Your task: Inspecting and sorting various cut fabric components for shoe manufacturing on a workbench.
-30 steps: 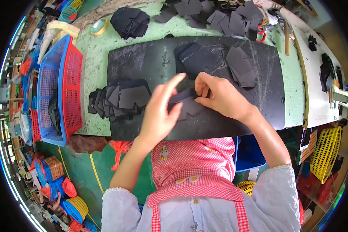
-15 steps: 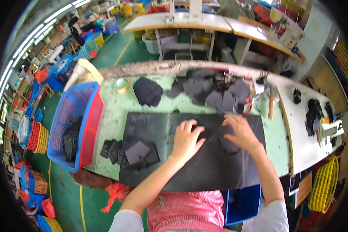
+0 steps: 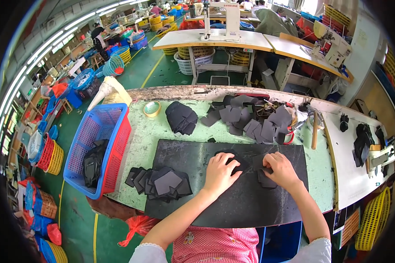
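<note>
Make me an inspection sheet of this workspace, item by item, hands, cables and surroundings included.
Surface: scuffed black mat on a green worktable.
Work pieces: left pile of dark pieces straddles the mat's left edge; smaller stack right of centre.
Clutter: loose dark pieces, dark heap, tape roll and wooden stick on the far side; blue basket nested in a red basket at left.
Grip: left hand over dark pieces, thumb apart from fingers; right hand curled at the smaller stack, hold unclear.
Cables: nothing clearly seen.
Surroundings: white sewing machine beyond the worktable, yellow basket at right, person standing far left.
</note>
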A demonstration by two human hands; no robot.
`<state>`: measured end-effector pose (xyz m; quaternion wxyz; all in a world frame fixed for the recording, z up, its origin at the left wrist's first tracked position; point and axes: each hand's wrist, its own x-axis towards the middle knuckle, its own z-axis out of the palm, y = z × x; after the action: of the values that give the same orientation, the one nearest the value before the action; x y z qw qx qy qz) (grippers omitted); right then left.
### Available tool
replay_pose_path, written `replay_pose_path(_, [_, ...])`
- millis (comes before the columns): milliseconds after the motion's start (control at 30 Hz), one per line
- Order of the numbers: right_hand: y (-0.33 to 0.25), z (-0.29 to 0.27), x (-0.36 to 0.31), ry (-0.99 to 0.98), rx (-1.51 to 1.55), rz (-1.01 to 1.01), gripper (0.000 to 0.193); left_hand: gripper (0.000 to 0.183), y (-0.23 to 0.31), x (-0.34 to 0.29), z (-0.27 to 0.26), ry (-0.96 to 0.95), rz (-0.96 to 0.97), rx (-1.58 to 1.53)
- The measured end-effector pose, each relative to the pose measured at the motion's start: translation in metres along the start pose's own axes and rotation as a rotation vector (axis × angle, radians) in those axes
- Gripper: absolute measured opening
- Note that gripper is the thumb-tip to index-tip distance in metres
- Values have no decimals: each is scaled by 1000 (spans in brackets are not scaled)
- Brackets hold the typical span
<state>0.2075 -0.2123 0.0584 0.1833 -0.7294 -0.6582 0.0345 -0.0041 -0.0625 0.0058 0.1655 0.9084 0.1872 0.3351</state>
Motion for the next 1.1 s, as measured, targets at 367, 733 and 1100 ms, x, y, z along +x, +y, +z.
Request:
replay_pose_path(367, [-48, -30, -3, 29, 158, 68, 23, 9, 4, 0, -11, 51, -194, -130])
replay_pose_path(733, [-52, 55, 16, 209, 666, 266, 23, 15, -5, -43, -78, 32, 146, -321])
replay_pose_path(1100, [-114, 42, -26, -167, 1217, 604, 20, 22, 17, -64, -86, -380, -709, -961])
